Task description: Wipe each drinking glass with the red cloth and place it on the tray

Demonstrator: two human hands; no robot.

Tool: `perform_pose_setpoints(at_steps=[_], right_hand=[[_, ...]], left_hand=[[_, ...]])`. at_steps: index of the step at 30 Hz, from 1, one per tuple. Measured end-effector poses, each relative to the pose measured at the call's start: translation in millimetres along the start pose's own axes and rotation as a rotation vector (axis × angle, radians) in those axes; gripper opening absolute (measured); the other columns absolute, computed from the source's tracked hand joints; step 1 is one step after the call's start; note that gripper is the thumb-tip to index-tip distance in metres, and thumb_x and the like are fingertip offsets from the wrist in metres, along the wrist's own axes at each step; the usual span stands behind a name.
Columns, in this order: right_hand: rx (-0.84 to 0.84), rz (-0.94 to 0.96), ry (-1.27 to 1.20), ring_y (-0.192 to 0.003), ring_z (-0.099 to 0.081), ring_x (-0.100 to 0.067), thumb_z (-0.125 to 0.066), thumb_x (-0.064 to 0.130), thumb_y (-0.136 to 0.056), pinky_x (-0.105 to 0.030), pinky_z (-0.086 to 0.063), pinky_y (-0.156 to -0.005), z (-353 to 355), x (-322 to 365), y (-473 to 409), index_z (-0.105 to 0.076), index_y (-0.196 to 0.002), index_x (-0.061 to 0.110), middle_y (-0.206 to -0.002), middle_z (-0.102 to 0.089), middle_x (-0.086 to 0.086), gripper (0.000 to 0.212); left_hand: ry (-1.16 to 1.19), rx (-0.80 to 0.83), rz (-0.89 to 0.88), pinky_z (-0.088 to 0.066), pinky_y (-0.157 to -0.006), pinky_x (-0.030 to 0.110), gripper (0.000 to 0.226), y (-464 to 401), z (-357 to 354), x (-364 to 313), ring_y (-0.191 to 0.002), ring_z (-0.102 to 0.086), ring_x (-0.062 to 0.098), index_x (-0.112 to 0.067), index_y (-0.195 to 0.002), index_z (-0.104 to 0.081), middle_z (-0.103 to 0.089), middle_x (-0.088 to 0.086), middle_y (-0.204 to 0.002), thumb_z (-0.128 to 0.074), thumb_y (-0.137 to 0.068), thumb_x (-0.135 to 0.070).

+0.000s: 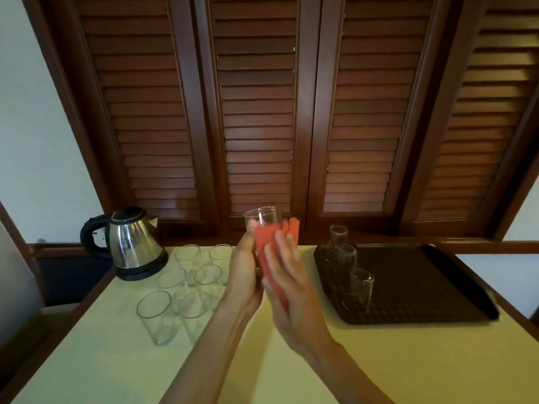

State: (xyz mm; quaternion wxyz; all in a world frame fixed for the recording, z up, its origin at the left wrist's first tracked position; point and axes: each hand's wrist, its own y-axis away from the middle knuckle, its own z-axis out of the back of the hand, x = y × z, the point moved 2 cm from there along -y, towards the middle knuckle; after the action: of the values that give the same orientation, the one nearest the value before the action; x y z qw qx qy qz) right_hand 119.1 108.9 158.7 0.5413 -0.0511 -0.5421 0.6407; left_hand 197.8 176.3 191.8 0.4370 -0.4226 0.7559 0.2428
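My left hand (243,272) grips a clear drinking glass (262,218) held up over the table's middle, mouth upward. My right hand (288,284) presses the red cloth (264,243) against the glass's right side, fingers fairly straight over the cloth. Several more clear glasses (186,287) stand upright in a cluster on the table to the left. A black tray (423,287) lies on the right, with three glasses (361,282) standing upside down along its left part.
A steel electric kettle (132,243) with a black handle sits at the back left of the pale yellow table (262,368). Brown louvred shutters (256,112) run behind the table. The tray's right half is bare.
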Motion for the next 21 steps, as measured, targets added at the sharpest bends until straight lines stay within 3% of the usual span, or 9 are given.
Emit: perform_pose_setpoints(at_steps=[3,5,8,11,13,15,17,19,21], right_hand=[[-0.159,-0.124,-0.027,-0.155,-0.017,-0.017,-0.04,0.034,-0.107,-0.051,-0.033,-0.12,12.9,-5.3,-33.5,-0.024,-0.157,0.023,-0.169,-0.007,0.013,0.054],[-0.1,-0.062,0.007,-0.157,-0.008,-0.018,-0.041,0.031,-0.107,-0.055,-0.027,-0.122,7.7,-0.9,-26.3,-0.027,-0.157,0.018,-0.17,-0.006,0.009,0.054],[0.01,-0.003,-0.007,-0.157,-0.007,-0.019,-0.041,0.028,-0.107,-0.05,-0.021,-0.125,-1.0,-2.8,3.6,-0.026,-0.158,0.016,-0.17,-0.006,0.007,0.054],[-0.126,-0.169,-0.08,-0.154,-0.019,-0.011,-0.038,0.034,-0.107,-0.044,-0.033,-0.121,6.9,-12.2,-22.8,-0.022,-0.158,0.023,-0.169,-0.009,0.013,0.054],[-0.143,-0.178,-0.096,-0.156,-0.014,-0.015,-0.037,0.031,-0.107,-0.047,-0.028,-0.123,3.9,-4.4,-33.6,-0.024,-0.157,0.021,-0.169,-0.011,0.01,0.053],[-0.027,-0.067,-0.013,-0.156,-0.006,-0.016,-0.037,0.028,-0.106,-0.044,-0.016,-0.127,-6.0,-1.0,-14.7,-0.028,-0.157,0.016,-0.168,-0.013,0.007,0.052],[0.042,-0.042,0.015,-0.156,-0.007,-0.01,-0.037,0.033,-0.107,-0.038,-0.017,-0.127,-3.5,-4.9,2.7,-0.025,-0.158,0.019,-0.168,-0.012,0.012,0.054],[-0.063,-0.174,-0.077,-0.153,-0.014,0.0,-0.037,0.036,-0.107,-0.032,-0.026,-0.124,8.8,-13.4,-9.1,-0.021,-0.158,0.022,-0.166,-0.011,0.02,0.056],[-0.118,-0.217,-0.068,-0.154,-0.015,-0.004,-0.038,0.034,-0.106,-0.032,-0.025,-0.124,14.2,-7.4,-29.2,-0.024,-0.157,0.02,-0.167,-0.014,0.017,0.055]], left_hand=[[-0.124,0.054,-0.025,-0.053,-0.104,0.044,0.049,10.3,-9.0,9.9,-0.123,-0.069,0.024,-0.02,-0.132,-0.069,-0.073,0.01,-0.128,-0.038,-0.107,-0.047],[-0.069,0.071,-0.033,-0.051,-0.107,0.044,0.05,9.8,-9.9,6.1,-0.123,-0.068,0.025,-0.016,-0.132,-0.069,-0.073,0.013,-0.128,-0.036,-0.109,-0.046],[0.032,0.041,-0.045,-0.049,-0.107,0.045,0.061,-0.4,-1.5,-1.4,-0.123,-0.068,0.031,-0.005,-0.134,-0.065,-0.072,0.02,-0.127,-0.04,-0.105,-0.052],[-0.067,0.053,-0.058,-0.051,-0.101,0.043,0.053,7.5,-4.4,13.9,-0.122,-0.069,0.024,-0.018,-0.127,-0.073,-0.074,0.012,-0.126,-0.04,-0.102,-0.051],[-0.052,0.062,-0.036,-0.05,-0.105,0.043,0.051,9.0,-6.4,21.3,-0.126,-0.067,0.024,-0.02,-0.13,-0.071,-0.072,0.011,-0.131,-0.035,-0.106,-0.048],[0.032,0.037,-0.019,-0.049,-0.107,0.042,0.057,1.8,-3.3,15.1,-0.126,-0.067,0.027,-0.011,-0.136,-0.065,-0.072,0.014,-0.13,-0.035,-0.108,-0.051],[0.045,0.009,-0.024,-0.051,-0.103,0.042,0.062,-4.7,1.5,9.8,-0.123,-0.068,0.03,-0.007,-0.132,-0.068,-0.074,0.017,-0.126,-0.037,-0.106,-0.055],[-0.042,0.034,-0.034,-0.052,-0.098,0.041,0.058,-0.7,-1.0,15.4,-0.124,-0.067,0.027,-0.012,-0.131,-0.068,-0.074,0.013,-0.127,-0.034,-0.108,-0.052],[-0.087,0.048,-0.017,-0.053,-0.098,0.039,0.054,6.5,-5.8,22.0,-0.124,-0.068,0.023,-0.017,-0.133,-0.067,-0.073,0.009,-0.129,-0.028,-0.111,-0.048]])
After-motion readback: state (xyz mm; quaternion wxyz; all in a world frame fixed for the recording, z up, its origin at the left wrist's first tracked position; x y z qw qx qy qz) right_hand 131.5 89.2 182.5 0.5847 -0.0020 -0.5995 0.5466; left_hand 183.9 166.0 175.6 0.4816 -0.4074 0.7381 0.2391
